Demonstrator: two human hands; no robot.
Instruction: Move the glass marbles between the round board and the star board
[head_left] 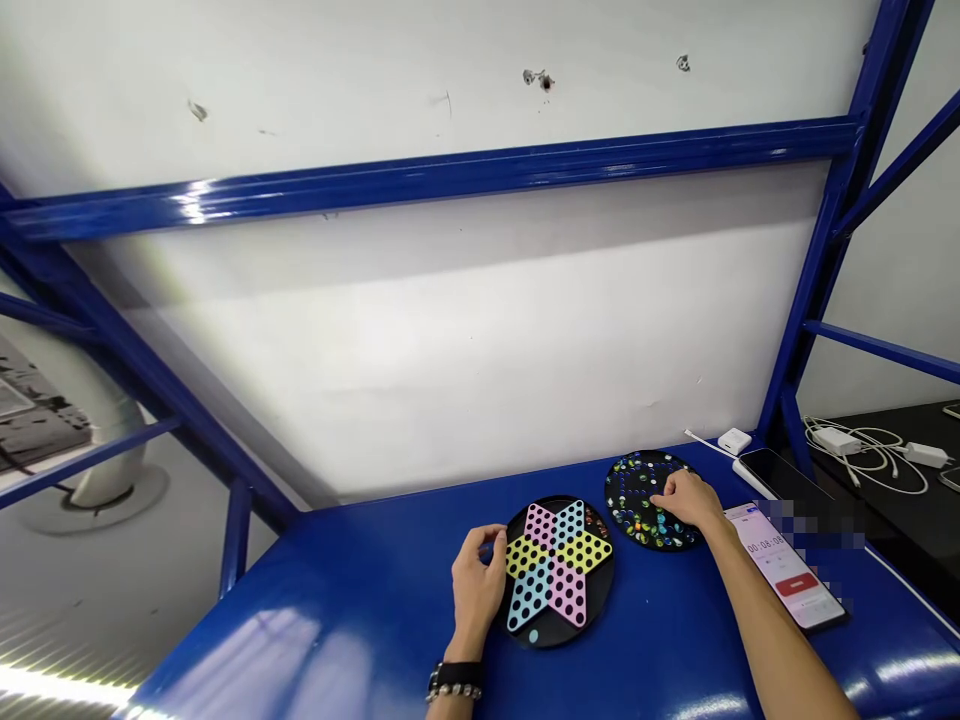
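Note:
A round black Chinese checkers board (594, 590) with a pink, blue and yellow star lies on the blue tabletop. At its left rim, my left hand (478, 580) grips the edge with curved fingers. Several reddish marbles (598, 525) sit in the upper right of the board's border. To the right is a round black tray (613, 510) with many glass marbles (640, 525) spread over it, mostly blue, green, yellow and clear. My right hand (688, 500) is over that tray, thumb and forefinger pinched together; what is between the fingertips is too small to make out.
A phone (787, 565) showing a running timer lies beside my right forearm, with a second dark phone (780, 475) behind it. A white charger (734, 440) and cable are near the wall. Blue metal frame bars (450, 180) surround the blue tabletop (360, 600).

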